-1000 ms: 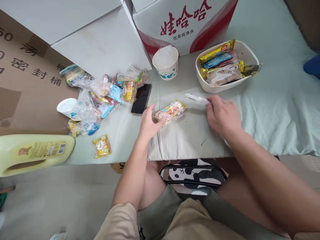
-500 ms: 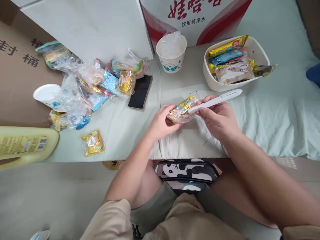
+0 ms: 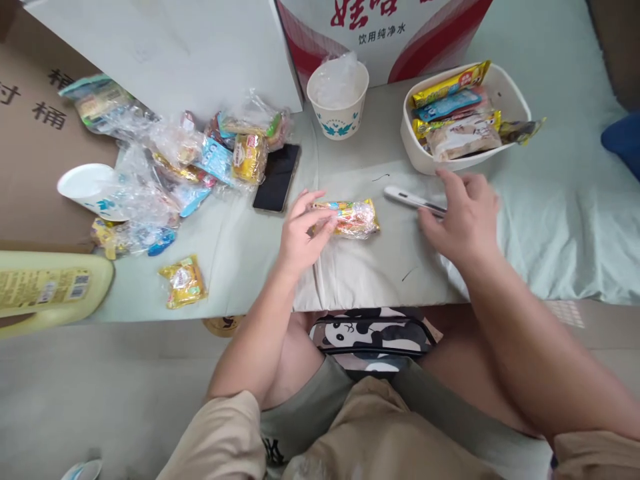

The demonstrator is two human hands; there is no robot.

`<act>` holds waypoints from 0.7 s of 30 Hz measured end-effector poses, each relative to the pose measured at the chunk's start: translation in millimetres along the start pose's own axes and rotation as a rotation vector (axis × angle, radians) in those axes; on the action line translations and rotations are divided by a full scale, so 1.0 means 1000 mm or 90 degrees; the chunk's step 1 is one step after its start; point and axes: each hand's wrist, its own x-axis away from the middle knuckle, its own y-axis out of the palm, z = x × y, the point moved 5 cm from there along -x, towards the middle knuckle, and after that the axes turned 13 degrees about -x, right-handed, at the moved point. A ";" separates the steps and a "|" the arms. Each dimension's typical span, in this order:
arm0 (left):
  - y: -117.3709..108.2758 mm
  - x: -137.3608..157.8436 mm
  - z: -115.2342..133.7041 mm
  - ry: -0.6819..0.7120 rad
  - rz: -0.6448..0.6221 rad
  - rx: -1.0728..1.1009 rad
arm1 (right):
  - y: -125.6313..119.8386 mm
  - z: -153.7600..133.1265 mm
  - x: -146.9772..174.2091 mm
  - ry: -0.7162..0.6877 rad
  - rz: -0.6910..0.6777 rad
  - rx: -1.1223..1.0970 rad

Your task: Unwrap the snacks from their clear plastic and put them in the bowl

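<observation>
A snack packet in clear and yellow wrapping [image 3: 357, 219] lies on the pale green cloth. My left hand [image 3: 306, 233] is at its left end, fingers spread and fingertips resting on or just over the wrapper. To the right, a slim white tool with a slot [image 3: 403, 196], resembling a utility knife, lies on the cloth. My right hand [image 3: 465, 217] hovers over the tool's right end with fingers apart, the thumb close to it. Whether the thumb touches the tool is hard to make out, and the hand hides that end.
A white bin [image 3: 417, 150] holds several packets. A paper cup [image 3: 345, 120] containing plastic stands before a carton. At left are a phone [image 3: 277, 183], heaped wrapped snacks [image 3: 215, 157], a tipped cup [image 3: 87, 187], a lone yellow packet [image 3: 184, 281] and a yellow jug [image 3: 60, 283].
The white tool has left my right hand's grip and lies on the cloth. My right hand has moved right and opened. The snack packet is down on the cloth, with my left hand's hold loosened.
</observation>
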 end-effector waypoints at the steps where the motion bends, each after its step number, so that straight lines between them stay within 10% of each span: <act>1: 0.001 0.000 0.002 -0.029 0.012 0.079 | 0.005 -0.008 0.002 -0.037 -0.033 -0.023; 6: -0.002 0.001 -0.008 -0.215 0.102 0.386 | 0.036 -0.046 0.014 -0.208 -0.240 -0.166; 12: -0.035 0.003 -0.039 -0.232 0.229 0.157 | 0.027 -0.029 0.007 -0.072 -0.083 -0.136; 16: -0.014 0.002 0.005 0.031 -0.001 -0.080 | 0.016 -0.023 0.001 -0.028 0.027 -0.080; 18: 0.008 0.008 0.022 0.058 -0.186 -0.125 | 0.011 -0.024 -0.001 -0.018 0.059 -0.051; 21: 0.017 0.013 0.030 0.014 -0.224 -0.082 | 0.001 -0.029 0.000 -0.003 0.117 -0.029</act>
